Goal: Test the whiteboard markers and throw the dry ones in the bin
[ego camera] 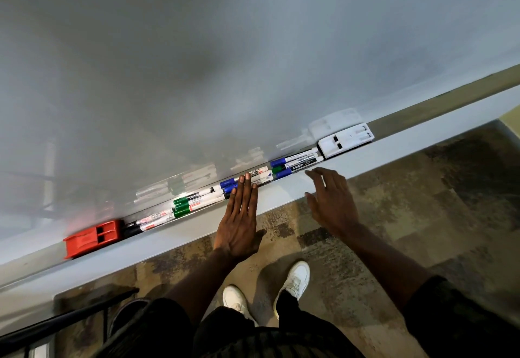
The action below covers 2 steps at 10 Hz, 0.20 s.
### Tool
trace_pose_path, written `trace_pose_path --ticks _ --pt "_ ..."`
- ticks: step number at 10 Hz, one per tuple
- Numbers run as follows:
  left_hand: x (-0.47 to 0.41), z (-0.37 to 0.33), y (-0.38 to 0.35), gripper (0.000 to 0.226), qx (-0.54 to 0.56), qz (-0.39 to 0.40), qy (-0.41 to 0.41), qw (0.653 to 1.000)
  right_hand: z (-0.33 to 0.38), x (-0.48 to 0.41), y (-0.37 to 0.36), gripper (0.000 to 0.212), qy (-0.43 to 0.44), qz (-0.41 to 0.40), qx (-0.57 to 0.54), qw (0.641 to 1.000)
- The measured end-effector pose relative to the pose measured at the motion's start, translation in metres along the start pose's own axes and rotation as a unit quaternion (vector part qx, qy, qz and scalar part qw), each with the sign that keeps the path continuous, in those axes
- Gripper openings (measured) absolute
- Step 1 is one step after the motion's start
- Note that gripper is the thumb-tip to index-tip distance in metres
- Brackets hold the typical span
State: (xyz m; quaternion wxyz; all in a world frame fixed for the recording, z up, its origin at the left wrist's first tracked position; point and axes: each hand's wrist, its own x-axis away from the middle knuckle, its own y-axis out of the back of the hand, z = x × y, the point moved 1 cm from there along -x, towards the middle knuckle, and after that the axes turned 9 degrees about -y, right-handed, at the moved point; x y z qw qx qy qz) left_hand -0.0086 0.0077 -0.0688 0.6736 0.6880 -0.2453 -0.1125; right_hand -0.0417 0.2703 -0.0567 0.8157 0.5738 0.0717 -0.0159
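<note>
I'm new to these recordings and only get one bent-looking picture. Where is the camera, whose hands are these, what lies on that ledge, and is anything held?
No machine here: a person works with bare hands, and the one picture comes from a wide-angle camera on their head, looking down. That is why the whiteboard looks tilted and their white shoes show on the carpet. On the board's tray lie capped markers in a row: black-capped markers, green-capped markers and blue-capped markers, with a red eraser at the left end and a white eraser at the right. The left hand is flat, straight fingertips touching markers mid-row. The right hand hangs loosely spread over the tray's front edge. Neither holds anything.
</note>
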Motion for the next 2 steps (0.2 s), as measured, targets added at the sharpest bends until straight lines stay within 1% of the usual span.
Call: trace_pose_path --ticks 1,2 --pt "0.019 -0.002 0.004 0.121 0.006 -0.036 0.007 0.999 0.034 0.024 -0.017 0.055 -0.016 0.031 -0.023 0.999" --pt "0.036 0.005 0.000 0.120 -0.003 -0.050 0.016 0.999 0.054 0.039 -0.031 0.055 -0.009 0.036 -0.028 0.999"
